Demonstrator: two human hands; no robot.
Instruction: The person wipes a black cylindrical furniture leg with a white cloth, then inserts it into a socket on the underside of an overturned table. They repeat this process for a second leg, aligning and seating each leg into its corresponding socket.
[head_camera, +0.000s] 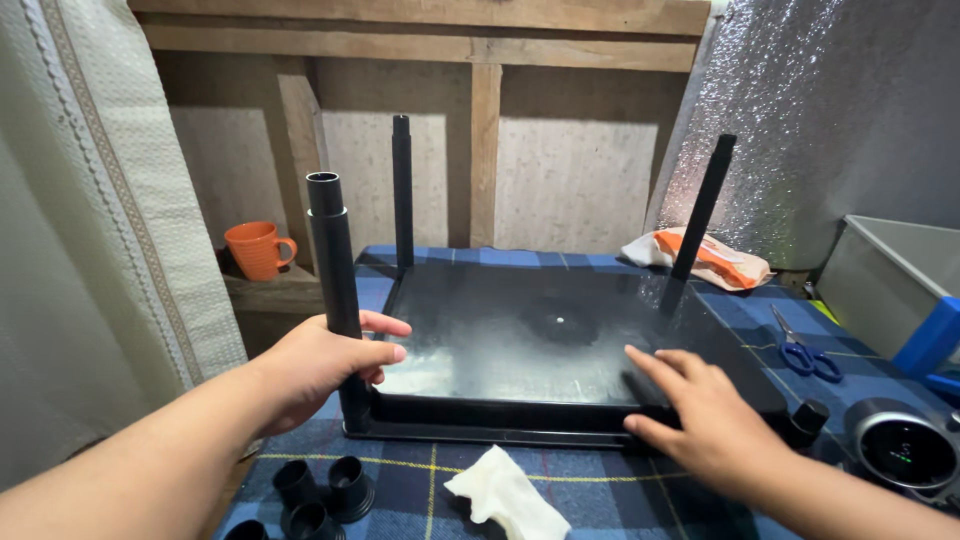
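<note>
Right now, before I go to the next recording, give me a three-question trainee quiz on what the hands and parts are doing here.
1. True or false: the left hand is wrapped around the near-left black tube leg of the upturned black tray table.
2. How many tube legs stand upright on the tray table?
3. Which lies on the plaid cloth just right of the table? A) blue-handled scissors B) an orange mug C) a white rag

Key
1. True; the right hand lies flat on the table's near right edge.
2. Three: near left, far left and far right.
3. A
</note>
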